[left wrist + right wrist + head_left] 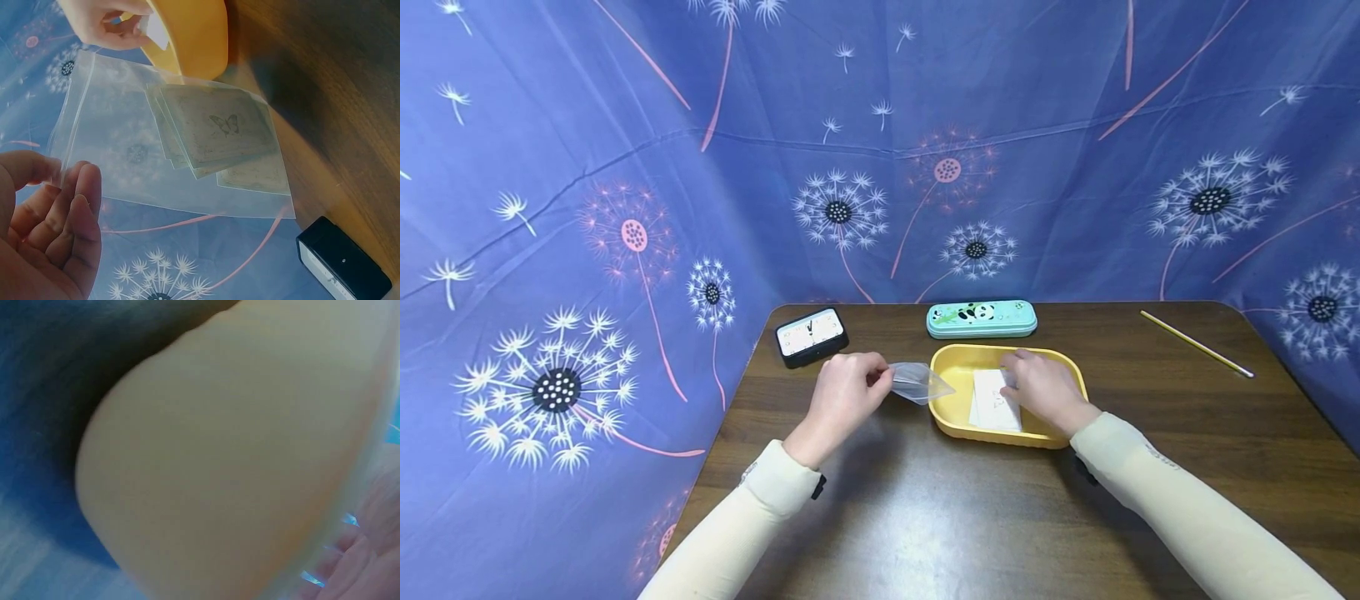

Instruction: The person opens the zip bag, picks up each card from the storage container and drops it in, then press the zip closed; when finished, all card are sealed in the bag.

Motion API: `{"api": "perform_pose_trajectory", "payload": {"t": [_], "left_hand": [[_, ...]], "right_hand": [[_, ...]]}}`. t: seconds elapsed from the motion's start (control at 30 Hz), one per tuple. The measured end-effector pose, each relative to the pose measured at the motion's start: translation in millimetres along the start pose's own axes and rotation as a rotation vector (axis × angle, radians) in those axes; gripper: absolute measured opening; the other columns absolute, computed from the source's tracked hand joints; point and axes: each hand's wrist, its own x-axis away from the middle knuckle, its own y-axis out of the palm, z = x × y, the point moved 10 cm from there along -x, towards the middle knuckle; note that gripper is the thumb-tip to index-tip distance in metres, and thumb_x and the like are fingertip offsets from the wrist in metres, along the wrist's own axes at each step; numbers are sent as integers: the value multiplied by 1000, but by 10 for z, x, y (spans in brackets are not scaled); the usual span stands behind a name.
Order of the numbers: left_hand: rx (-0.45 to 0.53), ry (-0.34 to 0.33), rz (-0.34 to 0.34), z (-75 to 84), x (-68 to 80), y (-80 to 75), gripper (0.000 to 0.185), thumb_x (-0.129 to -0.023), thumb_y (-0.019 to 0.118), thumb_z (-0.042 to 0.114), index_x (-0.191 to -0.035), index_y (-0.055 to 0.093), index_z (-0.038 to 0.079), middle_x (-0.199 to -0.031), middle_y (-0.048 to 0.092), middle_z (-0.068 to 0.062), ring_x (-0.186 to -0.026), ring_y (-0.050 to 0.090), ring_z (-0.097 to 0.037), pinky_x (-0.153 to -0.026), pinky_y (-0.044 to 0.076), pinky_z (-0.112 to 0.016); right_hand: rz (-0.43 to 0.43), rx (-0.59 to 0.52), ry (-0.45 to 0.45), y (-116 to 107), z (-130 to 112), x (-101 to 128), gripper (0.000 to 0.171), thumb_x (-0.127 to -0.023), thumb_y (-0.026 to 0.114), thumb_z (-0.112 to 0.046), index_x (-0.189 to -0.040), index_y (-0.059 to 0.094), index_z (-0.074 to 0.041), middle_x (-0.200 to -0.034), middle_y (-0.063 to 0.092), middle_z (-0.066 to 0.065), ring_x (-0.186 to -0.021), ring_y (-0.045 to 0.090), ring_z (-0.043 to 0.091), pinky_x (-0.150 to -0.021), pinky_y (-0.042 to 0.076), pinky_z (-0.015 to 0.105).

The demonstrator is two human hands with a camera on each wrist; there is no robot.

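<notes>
My left hand (pixel 878 377) pinches the edge of a clear plastic bag (pixel 919 382), held just left of a yellow tray (pixel 953 417). In the left wrist view the bag (pixel 125 150) holds a few pale cards (pixel 215 128), the top one printed with a butterfly, and my thumb and fingers (pixel 78 200) pinch its left edge. My right hand (pixel 1017 377) is inside the tray, fingers curled on white cards (pixel 994 407). The left wrist view shows that hand (pixel 106 25) pinching a white card (pixel 156 32) at the tray's rim (pixel 194 37). The right wrist view shows only the tray wall (pixel 237 456), blurred.
A black clock (pixel 811 335) stands at the table's back left, also in the left wrist view (pixel 344 262). A teal panda pencil case (pixel 981 318) lies behind the tray. A pencil (pixel 1195 343) lies at the back right. Blue dandelion cloth surrounds the brown table (pixel 925 517).
</notes>
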Motion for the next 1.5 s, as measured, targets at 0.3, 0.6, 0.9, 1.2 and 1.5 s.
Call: {"api": "perform_pose_trajectory", "payload": {"t": [0.3, 0.6, 0.9, 1.2, 1.5], "left_hand": [[-13, 8, 16, -3, 4, -9, 13, -90, 74, 13, -78, 76, 18, -66, 64, 12, -56, 53, -4, -55, 44, -27], [-13, 2, 21, -30, 18, -24, 12, -91, 74, 14, -79, 77, 17, -67, 65, 12, -56, 53, -4, -55, 44, -27], [-11, 7, 17, -37, 19, -12, 11, -91, 75, 14, -81, 77, 17, -68, 67, 11, -57, 53, -3, -56, 45, -26], [-2, -3, 13, -59, 22, -17, 10, -92, 75, 14, -82, 78, 17, -69, 67, 11, -57, 54, -3, -56, 45, -26], [0, 4, 14, -60, 18, -23, 11, -91, 74, 13, -82, 78, 17, -69, 67, 11, -58, 54, -3, -57, 46, -27]], "right_hand": [[121, -10, -128, -342, -219, 87, 12, -82, 83, -2, -89, 75, -7, -80, 62, 4, -64, 62, 20, -53, 51, 39], [49, -38, -212, -558, -431, 163, 29, -78, 69, 12, -72, 70, -16, -71, 60, -8, -61, 48, 11, -56, 45, 35], [-50, -71, -278, -616, -601, 211, 36, -77, 77, 6, -64, 59, -22, -63, 46, -13, -60, 38, 7, -54, 36, 28], [8, -102, -223, -757, -604, 207, 17, -85, 79, -6, -77, 73, -20, -74, 62, -12, -63, 50, 6, -58, 46, 33], [301, -135, -192, -1133, -667, 252, 10, -87, 75, -8, -89, 75, -18, -83, 66, -8, -68, 57, 11, -56, 47, 36]]}}
